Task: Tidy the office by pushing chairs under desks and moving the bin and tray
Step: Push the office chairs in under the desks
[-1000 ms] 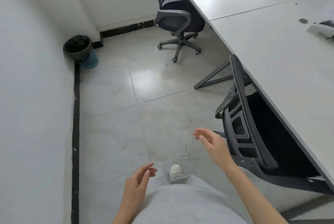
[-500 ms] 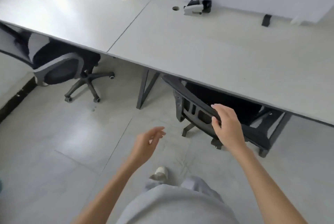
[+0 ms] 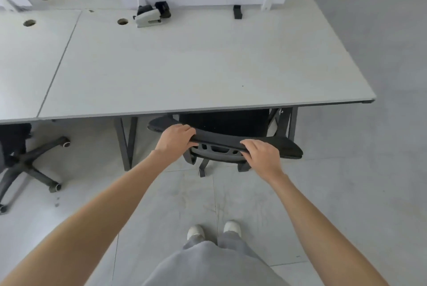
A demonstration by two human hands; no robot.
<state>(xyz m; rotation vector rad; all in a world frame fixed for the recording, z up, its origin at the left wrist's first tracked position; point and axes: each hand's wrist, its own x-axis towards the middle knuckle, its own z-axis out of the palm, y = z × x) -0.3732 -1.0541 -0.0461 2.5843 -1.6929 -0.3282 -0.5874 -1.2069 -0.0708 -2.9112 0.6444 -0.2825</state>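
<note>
Half a second earlier only my right hand (image 3: 263, 158) gripped the chair (image 3: 286, 148); by this frame my left hand (image 3: 176, 139) had curled over the top of its backrest as well. Both arms reached forward, nearly straight, wrists level. I judged the chair-pushing step underway: its seat already sat under the desk (image 3: 196, 73), so a steady, even shove seemed needed next.

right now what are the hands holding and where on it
Both grip the black office chair by the top edge of its backrest: left hand near the left end, right hand right of centre.
</note>
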